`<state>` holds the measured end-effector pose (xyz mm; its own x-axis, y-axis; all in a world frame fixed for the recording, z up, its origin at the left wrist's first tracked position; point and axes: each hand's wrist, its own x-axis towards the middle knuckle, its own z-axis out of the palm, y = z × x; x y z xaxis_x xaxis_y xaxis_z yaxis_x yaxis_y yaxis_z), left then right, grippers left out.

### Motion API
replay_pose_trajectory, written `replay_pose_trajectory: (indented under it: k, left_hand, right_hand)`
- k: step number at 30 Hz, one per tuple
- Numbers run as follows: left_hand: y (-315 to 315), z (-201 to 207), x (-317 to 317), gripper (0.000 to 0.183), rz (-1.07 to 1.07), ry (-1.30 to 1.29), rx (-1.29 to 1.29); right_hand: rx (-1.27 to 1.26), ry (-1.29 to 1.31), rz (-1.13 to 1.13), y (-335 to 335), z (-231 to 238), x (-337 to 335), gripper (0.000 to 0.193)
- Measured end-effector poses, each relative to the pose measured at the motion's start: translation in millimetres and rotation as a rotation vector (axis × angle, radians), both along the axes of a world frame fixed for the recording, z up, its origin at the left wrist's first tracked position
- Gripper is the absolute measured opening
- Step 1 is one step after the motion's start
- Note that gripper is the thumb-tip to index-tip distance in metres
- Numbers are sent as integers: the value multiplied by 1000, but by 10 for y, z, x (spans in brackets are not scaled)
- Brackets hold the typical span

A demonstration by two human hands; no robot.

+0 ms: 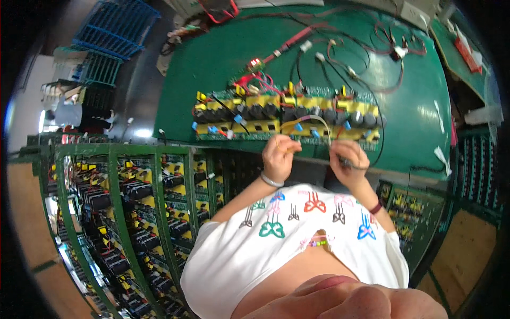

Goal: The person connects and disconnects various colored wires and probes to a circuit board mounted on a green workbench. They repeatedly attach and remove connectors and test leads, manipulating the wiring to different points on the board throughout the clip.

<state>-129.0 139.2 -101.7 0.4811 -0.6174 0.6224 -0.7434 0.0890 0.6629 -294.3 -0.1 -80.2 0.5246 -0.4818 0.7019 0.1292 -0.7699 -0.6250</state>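
A row of green circuit boards (pixel 329 97) with yellow parts and dark round components lies on the green table in front of me. My left hand (pixel 280 157) is at the near edge of the boards, fingers pinched on a thin yellowish wire. To its right, my right hand (pixel 349 159) is closed, with the end of a pale looped wire (pixel 317 118) at its fingertips. That loop arches over the boards between my hands. Something dark and slim lies in my right palm, and a black cable (pixel 381 146) curves away beside it. What the dark thing is remains hidden by the fingers.
Behind the boards, a small board with red lights (pixel 255 64) and tangled leads with white connectors (pixel 305 46) lie on the green table (pixel 202 58). Green racks (pixel 151 212) filled with boards stand at my left. Blue crates (pixel 114 26) and another person (pixel 79 114) are farther left.
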Motion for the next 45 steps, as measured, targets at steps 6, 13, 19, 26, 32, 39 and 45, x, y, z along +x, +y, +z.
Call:
replay_pose_trajectory:
  k: [6,13,19,26,32,39,45]
  left_hand:
    - [-13,20,13,21,7,7,-10]
    - [-7,20,6,21,6,7,16]
    - [1,-10,9,20,1,15,8]
    - [10,-30,-12,28,17,32,10]
    - [-17,45,12,28,3,-26,-12]
    - [2,-4,19,27,1,-28,-16]
    - [-10,12,0,25,0,-1,-13]
  right_hand:
    - [35,-51,-36,-15,-12,18,26]
    - [51,-9,-4,-19,-50,0,28]
    - [42,-10,-20,-18,-67,17,28]
    - [51,21,-20,-6,-28,-2,25]
    - [39,10,-29,-14,36,41,25]
    - [53,33,-29,6,105,20,25]
    - [5,62,20,-374,660,29,25]
